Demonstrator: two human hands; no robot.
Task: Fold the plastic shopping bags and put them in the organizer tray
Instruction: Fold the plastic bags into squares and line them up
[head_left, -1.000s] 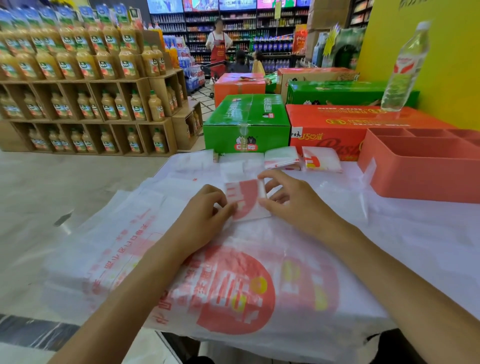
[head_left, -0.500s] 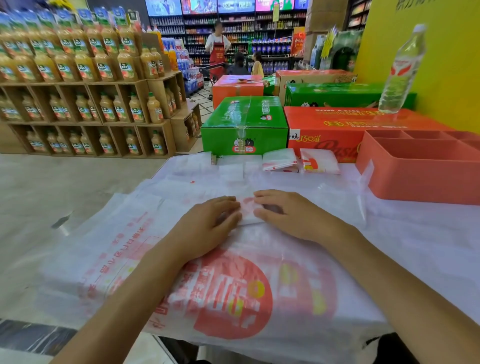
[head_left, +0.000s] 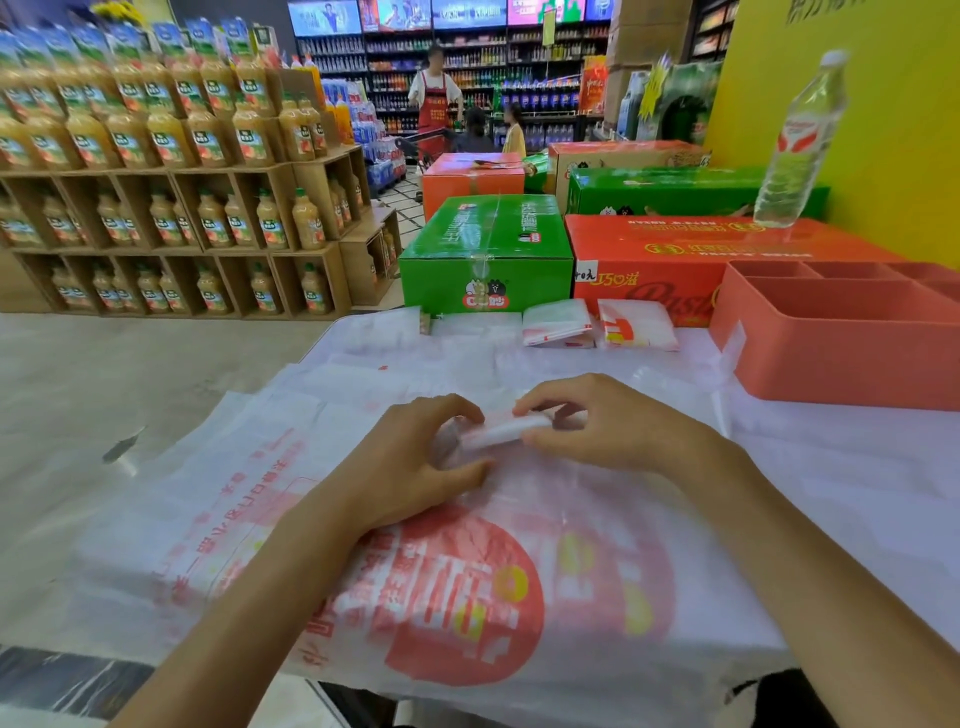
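folded bag (head_left: 501, 434): blurred; its ends are hidden under the left hand (head_left: 415, 457) and the right hand (head_left: 597, 431).
tray (head_left: 841, 358): cut off by the right edge; its far compartments are only partly seen.
tabletop: buried under flat bags (head_left: 467, 597); none of its surface shows.
water bottle (head_left: 800, 140): smeared, label unreadable.
juice bottles (head_left: 156, 130): labels too small to read.
bag print: red lettering too blurred to read.

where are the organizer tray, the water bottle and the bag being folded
organizer tray (head_left: 831, 358): head view, on its front outer wall
water bottle (head_left: 795, 150): head view, on the middle of its clear body
folded bag (head_left: 501, 432): head view, on the white strip showing between the two hands
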